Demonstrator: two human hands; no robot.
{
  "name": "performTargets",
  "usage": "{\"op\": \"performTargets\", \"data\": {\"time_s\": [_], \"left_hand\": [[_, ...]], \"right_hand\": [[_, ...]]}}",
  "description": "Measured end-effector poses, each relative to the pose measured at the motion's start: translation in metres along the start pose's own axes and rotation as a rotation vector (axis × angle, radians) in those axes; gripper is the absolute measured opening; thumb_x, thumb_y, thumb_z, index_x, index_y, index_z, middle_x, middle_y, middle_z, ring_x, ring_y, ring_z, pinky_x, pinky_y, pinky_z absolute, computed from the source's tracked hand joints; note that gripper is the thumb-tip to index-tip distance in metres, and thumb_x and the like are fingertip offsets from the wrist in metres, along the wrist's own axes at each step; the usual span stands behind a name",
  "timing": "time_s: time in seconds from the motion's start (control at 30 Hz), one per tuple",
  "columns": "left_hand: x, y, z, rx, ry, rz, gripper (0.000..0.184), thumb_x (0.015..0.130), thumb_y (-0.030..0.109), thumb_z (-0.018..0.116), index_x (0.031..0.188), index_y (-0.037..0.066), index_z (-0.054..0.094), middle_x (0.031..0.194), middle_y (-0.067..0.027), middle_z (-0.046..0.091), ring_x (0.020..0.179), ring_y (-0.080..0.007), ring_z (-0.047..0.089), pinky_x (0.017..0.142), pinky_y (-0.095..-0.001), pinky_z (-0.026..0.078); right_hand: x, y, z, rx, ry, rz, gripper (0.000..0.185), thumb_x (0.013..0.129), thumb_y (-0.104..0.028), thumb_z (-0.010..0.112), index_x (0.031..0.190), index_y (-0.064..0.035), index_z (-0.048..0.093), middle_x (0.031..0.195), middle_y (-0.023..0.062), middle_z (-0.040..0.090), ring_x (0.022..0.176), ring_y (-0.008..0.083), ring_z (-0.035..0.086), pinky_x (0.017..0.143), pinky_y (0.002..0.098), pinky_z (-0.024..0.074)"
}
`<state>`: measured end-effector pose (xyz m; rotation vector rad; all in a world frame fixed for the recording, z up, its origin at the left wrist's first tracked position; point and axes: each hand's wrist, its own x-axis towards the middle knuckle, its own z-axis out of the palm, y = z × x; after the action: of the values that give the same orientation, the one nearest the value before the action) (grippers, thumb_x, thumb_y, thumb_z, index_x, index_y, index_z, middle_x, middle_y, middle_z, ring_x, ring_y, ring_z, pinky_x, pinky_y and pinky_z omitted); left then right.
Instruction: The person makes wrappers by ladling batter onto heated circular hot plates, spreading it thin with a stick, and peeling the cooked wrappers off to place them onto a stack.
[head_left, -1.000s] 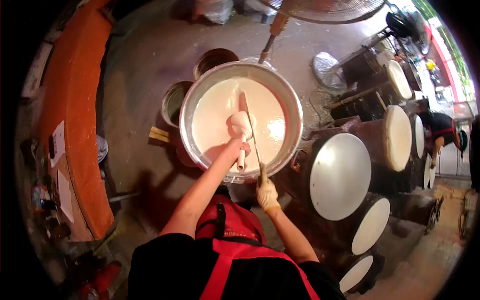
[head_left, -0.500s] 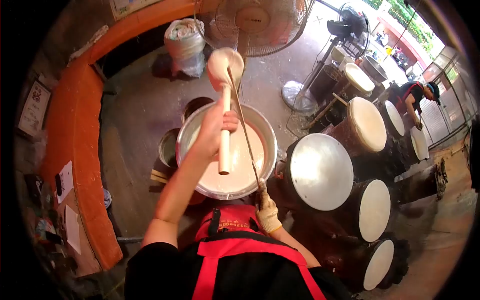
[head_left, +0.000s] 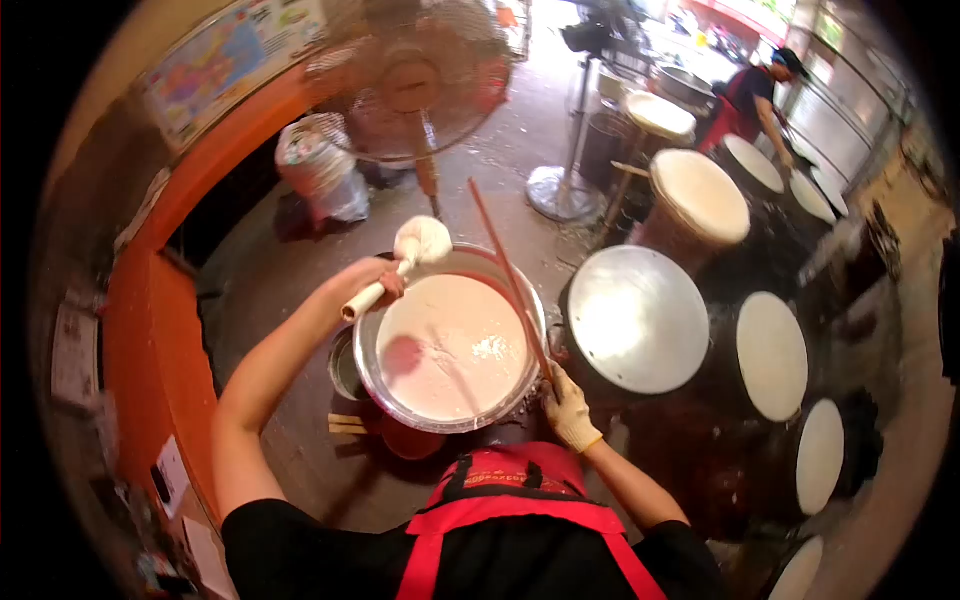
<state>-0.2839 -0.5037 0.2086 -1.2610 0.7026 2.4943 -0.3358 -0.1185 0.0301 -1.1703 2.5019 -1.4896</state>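
My left hand (head_left: 390, 280) is closed around the pale tubular handle of a ladle (head_left: 424, 240). The ladle's rounded, whitish head is raised over the far rim of a large metal basin (head_left: 365, 382). Inside the basin lies pale, thick batter (head_left: 450, 345) with a wet sheen and a shadow across it. My right hand (head_left: 570, 412), in a cream work glove, grips the lower end of a long thin brown stick (head_left: 503, 268). That stick slants up and away over the basin's right side, its far tip apart from the ladle.
Right of the basin stand a shiny round metal plate (head_left: 638, 318) and several pale-topped round griddles (head_left: 772, 355). A floor fan (head_left: 410, 85) rises beyond the basin, near a plastic-wrapped bundle (head_left: 322, 170). An orange-edged counter (head_left: 150, 350) runs along the left. Another person (head_left: 745, 105) bends over the far griddles.
The ladle has swung left and lower, away from the stick, which crossed its head before. The stick has tilted upright to the right side. My view has shifted.
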Motion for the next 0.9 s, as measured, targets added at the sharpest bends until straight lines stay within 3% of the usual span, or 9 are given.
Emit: {"op": "performTargets", "data": {"time_s": [0.17, 0.3, 0.37, 0.47, 0.57, 0.67, 0.77, 0.83, 0.9], "left_hand": [[0.033, -0.056, 0.09, 0.285, -0.137, -0.007, 0.01, 0.094, 0.01, 0.041, 0.092, 0.001, 0.04, 0.065, 0.0015, 0.04, 0.045, -0.0022, 0.034, 0.037, -0.0142, 0.032], [0.077, -0.111, 0.179, 0.975, -0.138, 0.69, 0.017, 0.084, 0.01, 0.055, 0.097, 0.001, 0.047, 0.067, -0.0046, 0.049, 0.048, -0.0115, 0.046, 0.042, -0.0274, 0.038], [0.085, -0.139, 0.226, 1.5, -0.095, 1.078, 0.027, 0.079, 0.011, 0.059, 0.102, 0.0, 0.049, 0.075, -0.0154, 0.059, 0.061, -0.0242, 0.059, 0.055, -0.0368, 0.047], [0.118, -0.186, 0.272, 1.7, -0.14, 1.197, 0.033, 0.072, 0.012, 0.064, 0.099, -0.002, 0.049, 0.084, -0.0241, 0.06, 0.084, -0.0404, 0.058, 0.073, -0.0438, 0.046], [0.161, -0.228, 0.292, 1.655, -0.175, 1.112, 0.034, 0.07, 0.01, 0.065, 0.097, -0.002, 0.049, 0.082, -0.0231, 0.06, 0.082, -0.0386, 0.059, 0.072, -0.0427, 0.046], [0.206, -0.272, 0.302, 1.358, -0.14, 0.94, 0.031, 0.068, 0.004, 0.062, 0.095, -0.003, 0.048, 0.072, -0.0134, 0.058, 0.059, -0.0232, 0.059, 0.052, -0.0341, 0.047], [0.244, -0.319, 0.313, 0.969, -0.129, 0.797, 0.03, 0.069, -0.001, 0.059, 0.096, -0.001, 0.046, 0.066, -0.008, 0.055, 0.049, -0.0137, 0.053, 0.04, -0.0267, 0.042], [0.258, -0.342, 0.328, 0.697, -0.185, 0.723, 0.026, 0.069, -0.004, 0.056, 0.092, -0.001, 0.044, 0.065, -0.0078, 0.052, 0.048, -0.0137, 0.05, 0.04, -0.0266, 0.04], [0.266, -0.346, 0.342, 0.616, -0.189, 0.749, 0.021, 0.072, -0.002, 0.055, 0.091, 0.0, 0.044, 0.065, -0.0083, 0.052, 0.047, -0.014, 0.049, 0.039, -0.0264, 0.039]], "right_hand": [[-0.018, 0.012, -0.085, 0.142, 0.038, 0.107, 0.035, 0.093, -0.013, 0.047, 0.126, -0.0015, 0.046, 0.069, 0.0112, 0.058, 0.056, 0.0194, 0.054, 0.056, 0.0315, 0.0457], [0.011, 0.001, -0.156, -0.184, 0.107, -0.048, 0.04, 0.091, -0.013, 0.047, 0.131, -0.0094, 0.045, 0.088, 0.0131, 0.059, 0.064, 0.0298, 0.058, 0.059, 0.0369, 0.0484], [0.015, 0.007, -0.189, -0.515, 0.109, -0.072, 0.048, 0.092, -0.016, 0.049, 0.138, -0.0189, 0.038, 0.08, 0.011, 0.059, 0.054, 0.0194, 0.057, 0.049, 0.0333, 0.0514], [0.001, 0.028, -0.228, -0.666, 0.141, 0.191, 0.052, 0.093, -0.021, 0.046, 0.141, -0.0302, 0.029, 0.082, 0.0111, 0.056, 0.061, 0.0246, 0.059, 0.055, 0.0367, 0.0523], [-0.036, 0.063, -0.259, -0.41, 0.153, 0.528, 0.045, 0.095, -0.024, 0.043, 0.139, -0.0294, 0.034, 0.094, 0.0148, 0.059, 0.081, 0.0253, 0.062, 0.075, 0.0372, 0.0521], [-0.111, 0.184, -0.216, 0.028, 0.377, 0.344, 0.039, 0.095, -0.021, 0.047, 0.134, -0.0254, 0.045, 0.099, 0.0092, 0.062, 0.079, 0.0168, 0.059, 0.078, 0.0299, 0.0495], [-0.149, 0.194, -0.19, 0.516, 0.508, 0.564, 0.039, 0.092, -0.012, 0.05, 0.13, -0.0165, 0.049, 0.11, 0.0072, 0.06, 0.089, 0.018, 0.058, 0.081, 0.0296, 0.0473], [-0.146, 0.16, -0.194, 0.091, 0.541, 0.519, 0.038, 0.089, -0.007, 0.053, 0.127, -0.0055, 0.051, 0.119, 0.0102, 0.058, 0.098, 0.022, 0.06, 0.083, 0.0312, 0.0483], [-0.147, 0.157, -0.194, -0.074, 0.48, 0.741, 0.039, 0.086, -0.02, 0.057, 0.125, -0.0196, 0.054, 0.099, 0.0184, 0.059, 0.091, 0.0354, 0.059, 0.077, 0.0377, 0.0483]]}}
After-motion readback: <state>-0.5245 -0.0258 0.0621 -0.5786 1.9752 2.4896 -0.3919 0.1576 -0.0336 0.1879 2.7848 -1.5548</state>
